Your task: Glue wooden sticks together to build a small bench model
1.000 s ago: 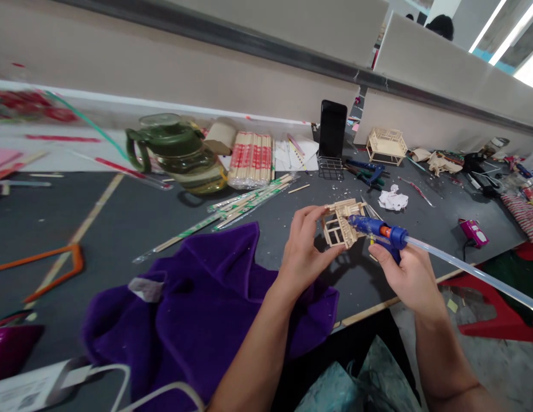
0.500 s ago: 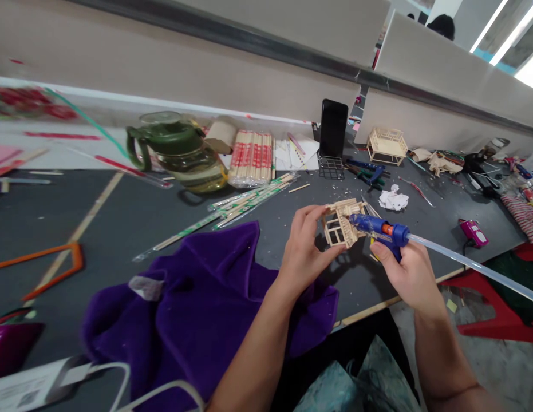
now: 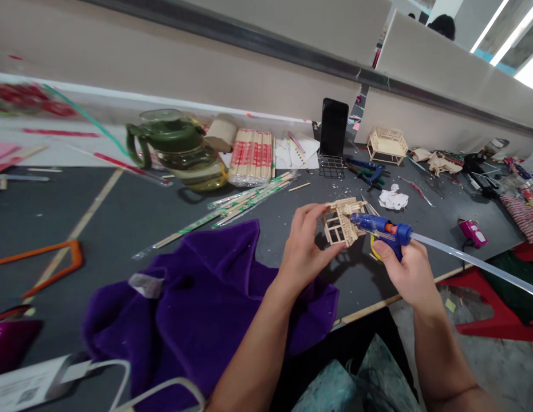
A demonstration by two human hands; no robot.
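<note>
A small model of light wooden sticks (image 3: 344, 224) is gripped by its left side between the thumb and fingers of my left hand (image 3: 304, 246). My right hand (image 3: 406, 269) is wrapped round the handle of a blue glue gun (image 3: 380, 227), its thumb on the near side. The gun's nozzle points left, at the model's stick surface; whether it touches is too small to tell. From the gun's back a long clear glue stick (image 3: 468, 259) sticks out to the right.
A purple cloth (image 3: 206, 303) covers the near left. Behind it lie wrapped chopsticks (image 3: 236, 209), a green-lidded jug (image 3: 180, 151) and chopstick bundles (image 3: 251, 157). A phone (image 3: 334, 129) stands at the back, left of another stick model (image 3: 386, 146). Crumpled paper (image 3: 393, 198) lies beyond the gun.
The glue gun and my right hand have shifted very slightly to the right. My left hand and the model are almost unmoved.
</note>
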